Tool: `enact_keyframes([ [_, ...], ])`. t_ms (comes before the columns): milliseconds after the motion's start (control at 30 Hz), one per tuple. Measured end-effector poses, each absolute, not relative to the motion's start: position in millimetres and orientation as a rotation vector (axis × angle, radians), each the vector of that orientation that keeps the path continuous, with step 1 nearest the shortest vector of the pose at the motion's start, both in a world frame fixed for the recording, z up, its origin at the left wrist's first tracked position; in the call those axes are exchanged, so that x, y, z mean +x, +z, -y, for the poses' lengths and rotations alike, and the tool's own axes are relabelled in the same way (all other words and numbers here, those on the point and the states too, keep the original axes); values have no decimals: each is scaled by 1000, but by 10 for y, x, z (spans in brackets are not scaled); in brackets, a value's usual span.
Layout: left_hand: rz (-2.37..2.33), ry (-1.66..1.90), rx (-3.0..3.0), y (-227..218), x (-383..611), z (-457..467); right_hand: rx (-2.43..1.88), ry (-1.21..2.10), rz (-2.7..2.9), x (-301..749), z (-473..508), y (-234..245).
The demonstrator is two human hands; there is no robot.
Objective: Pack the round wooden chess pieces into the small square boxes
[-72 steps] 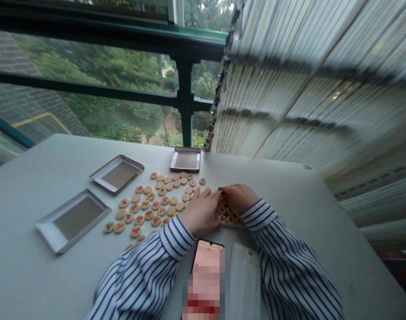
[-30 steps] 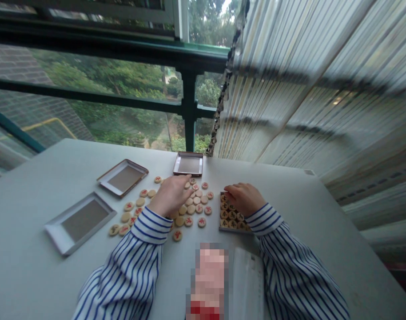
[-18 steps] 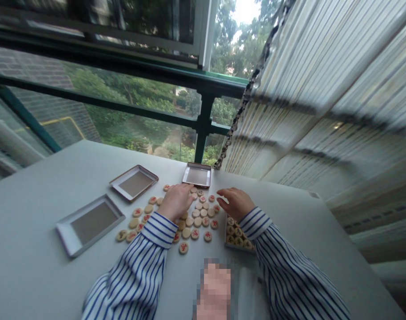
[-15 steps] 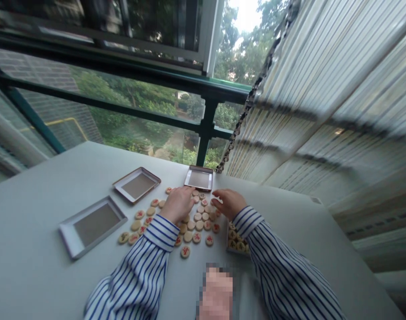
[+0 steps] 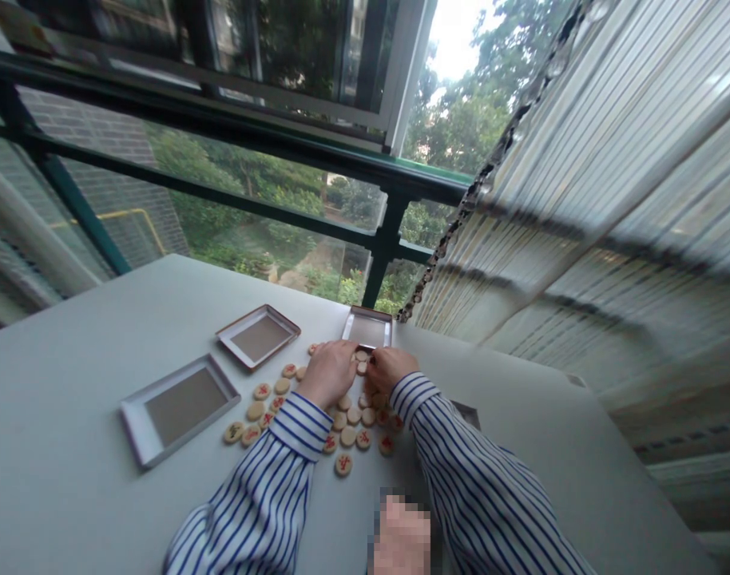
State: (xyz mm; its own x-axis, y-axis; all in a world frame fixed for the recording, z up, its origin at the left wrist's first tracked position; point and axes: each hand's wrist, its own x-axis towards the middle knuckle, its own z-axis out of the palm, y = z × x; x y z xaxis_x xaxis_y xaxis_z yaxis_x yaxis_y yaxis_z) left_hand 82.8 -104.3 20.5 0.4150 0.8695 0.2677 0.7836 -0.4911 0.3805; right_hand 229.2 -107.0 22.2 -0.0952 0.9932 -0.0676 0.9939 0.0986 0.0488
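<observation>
Round wooden xiangqi pieces (image 5: 348, 436) lie spread over the table, some with red characters and others plain side up. My left hand (image 5: 330, 374) is over the far part of the spread, fingers bent and held together, fingertips hidden among the pieces. Opposite it, my right hand (image 5: 392, 369) has its fingers curled in a pinch beside a few plain pieces (image 5: 362, 366). What either hand has between its fingers is hidden. Just beyond both hands lies a shallow tray (image 5: 391, 327), its near rim close to the fingertips.
On the left of the white table (image 5: 59, 383) lie a brown-edged shallow lid (image 5: 298, 329) and a larger grey-white box tray (image 5: 134, 438). Another box (image 5: 470, 415) shows partly behind my right sleeve. A pixelated patch covers the near edge. Green railing and window stand behind.
My right hand has moved left and inward, from apart with spread fingers to curled in among the far pieces near my left hand. The right sleeve now covers most of the box of pieces.
</observation>
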Motion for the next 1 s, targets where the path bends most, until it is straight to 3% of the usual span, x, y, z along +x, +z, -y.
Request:
enact_keyframes([
  [567, -1478, 708, 2420, 233, 870, 1058, 2150, -46, -2268, 2318, 1079, 241],
  [833, -1348, 829, 2149, 287, 934, 1081, 2134, -54, -2555, 2419, 1320, 441],
  [1000, -1034, 872, 2007, 327, 1012, 1116, 2150, -206, -2887, 2489, 1473, 485],
])
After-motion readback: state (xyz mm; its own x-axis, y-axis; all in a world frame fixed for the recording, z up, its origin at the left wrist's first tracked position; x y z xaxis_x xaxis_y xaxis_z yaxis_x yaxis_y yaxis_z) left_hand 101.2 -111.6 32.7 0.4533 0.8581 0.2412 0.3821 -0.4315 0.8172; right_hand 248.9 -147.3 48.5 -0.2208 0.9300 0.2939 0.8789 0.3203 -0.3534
